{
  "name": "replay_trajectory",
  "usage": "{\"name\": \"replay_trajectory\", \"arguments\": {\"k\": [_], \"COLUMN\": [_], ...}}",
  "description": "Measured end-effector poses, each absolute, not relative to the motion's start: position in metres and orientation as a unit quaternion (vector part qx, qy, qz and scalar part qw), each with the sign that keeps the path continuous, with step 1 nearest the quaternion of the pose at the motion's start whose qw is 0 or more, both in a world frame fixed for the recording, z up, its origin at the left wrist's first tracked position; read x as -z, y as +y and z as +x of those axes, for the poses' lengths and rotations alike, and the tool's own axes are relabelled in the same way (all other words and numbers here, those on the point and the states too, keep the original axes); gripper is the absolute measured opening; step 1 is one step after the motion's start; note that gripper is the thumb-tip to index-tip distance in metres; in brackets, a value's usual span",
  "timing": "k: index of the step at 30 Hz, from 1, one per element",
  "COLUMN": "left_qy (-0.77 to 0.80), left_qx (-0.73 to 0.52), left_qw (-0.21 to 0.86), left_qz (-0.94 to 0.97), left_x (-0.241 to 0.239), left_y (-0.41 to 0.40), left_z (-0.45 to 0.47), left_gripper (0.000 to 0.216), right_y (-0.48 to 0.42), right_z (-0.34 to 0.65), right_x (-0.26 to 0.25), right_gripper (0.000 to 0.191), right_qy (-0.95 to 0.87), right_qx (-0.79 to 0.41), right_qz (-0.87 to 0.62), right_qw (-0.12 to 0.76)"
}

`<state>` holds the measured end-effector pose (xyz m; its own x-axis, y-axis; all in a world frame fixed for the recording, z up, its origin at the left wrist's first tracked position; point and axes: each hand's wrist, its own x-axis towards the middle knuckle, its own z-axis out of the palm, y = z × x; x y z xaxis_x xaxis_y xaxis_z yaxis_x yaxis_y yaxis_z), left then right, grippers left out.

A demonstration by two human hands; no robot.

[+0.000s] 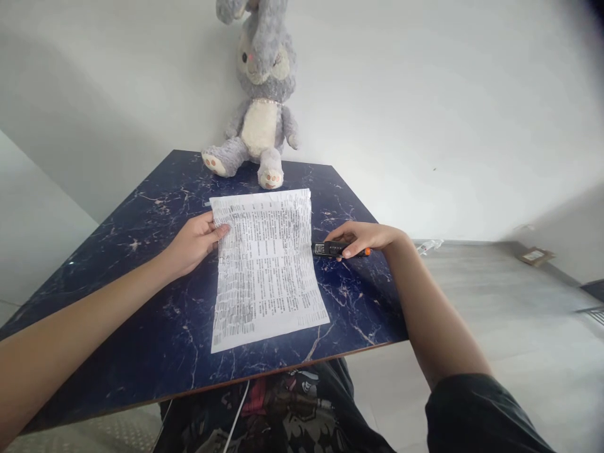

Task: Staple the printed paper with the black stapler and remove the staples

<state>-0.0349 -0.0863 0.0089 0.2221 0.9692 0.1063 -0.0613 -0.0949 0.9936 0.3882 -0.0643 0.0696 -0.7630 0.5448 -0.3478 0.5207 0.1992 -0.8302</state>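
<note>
A printed sheet of paper point(267, 267) lies flat in the middle of a dark blue marbled table point(141, 302). My left hand point(195, 242) rests on the table at the sheet's left edge, fingers curled, with the thumb pressing on the paper. My right hand point(365, 238) lies at the sheet's right edge, its fingers closed over a black pen-like tool with an orange end point(337, 250) that lies flat on the table and points toward the paper.
A grey and cream plush rabbit point(259, 100) sits at the table's far edge against the white wall. The table's front edge is close to my lap. On the floor at right lie a small clear item point(428, 245) and a cardboard piece point(535, 255).
</note>
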Motion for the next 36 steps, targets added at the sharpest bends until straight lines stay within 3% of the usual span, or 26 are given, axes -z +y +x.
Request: {"name": "replay_trajectory", "arguments": {"k": [8, 21, 36], "left_qy": [0.394, 0.394, 0.403], "left_qx": [-0.469, -0.465, -0.447], "left_qw": [0.551, 0.550, 0.553], "left_qz": [0.567, 0.571, 0.576], "left_x": [-0.007, -0.008, -0.010], "left_y": [-0.087, -0.089, -0.092], "left_z": [-0.037, -0.033, -0.031], "left_gripper": [0.043, 0.042, 0.043], "right_y": [-0.064, -0.070, -0.070], "right_z": [0.377, 0.362, 0.359], "right_x": [-0.058, -0.059, -0.057], "right_gripper": [0.071, 0.050, 0.046], "right_qy": [-0.756, -0.750, -0.747], "right_qx": [-0.569, -0.591, -0.588], "right_qz": [-0.325, -0.297, -0.307], "right_qw": [0.004, 0.014, 0.039]}}
